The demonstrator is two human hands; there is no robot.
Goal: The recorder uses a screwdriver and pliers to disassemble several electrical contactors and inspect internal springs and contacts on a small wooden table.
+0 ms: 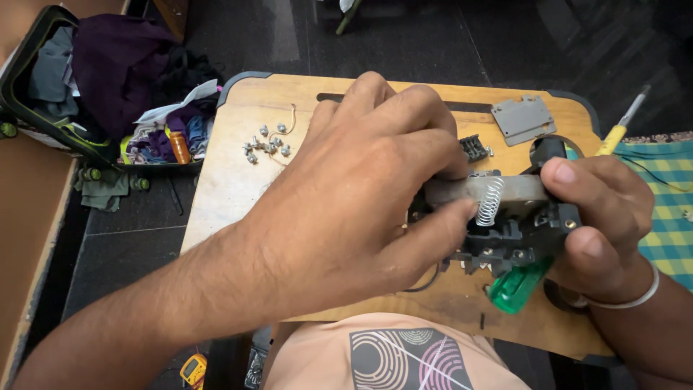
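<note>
Black mechanism [516, 235] with spring [490, 201] sits clamped between closed left hand [354, 195] and closed right hand [599, 217]; steady grip keeps the spring seated.

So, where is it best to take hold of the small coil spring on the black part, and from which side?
Probably pinch the coil spring at its lower end, coming from the left: it stands upright and exposed there, while the right hand covers the other side.

The left hand [354, 195] hides most of the black mechanism [516, 235]; the yellow meter [193, 370] is cut off below.
</note>
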